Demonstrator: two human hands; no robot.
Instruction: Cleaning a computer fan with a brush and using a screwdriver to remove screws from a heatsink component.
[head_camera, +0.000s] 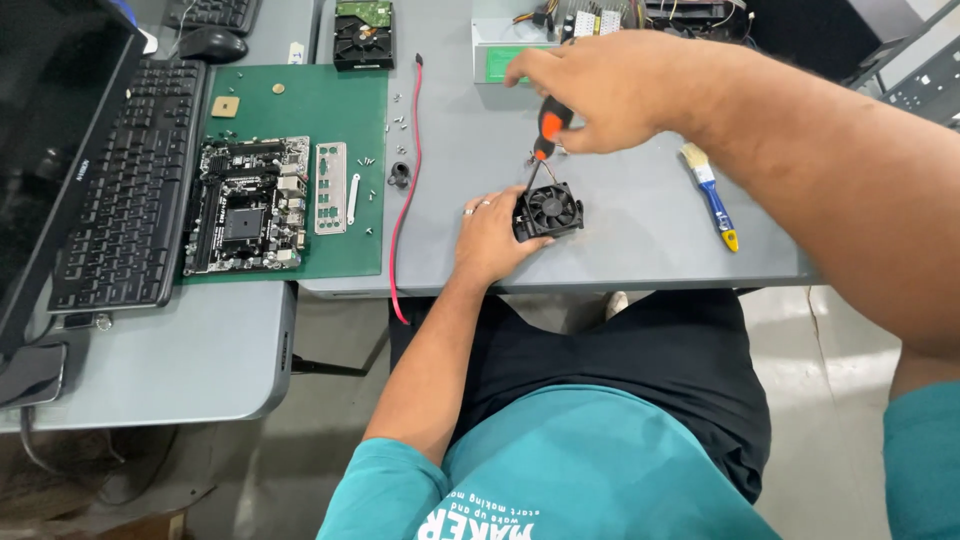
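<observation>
Head view: black square fan (549, 209), left hand (492, 238) steadying.

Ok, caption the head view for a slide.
Left hand steadies a black fan on the grey table while the right hand holds an orange-handled screwdriver over it.

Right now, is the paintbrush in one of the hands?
No, the paintbrush lies alone on the table, while the right hand holds a screwdriver and the left hand steadies the fan.
</observation>
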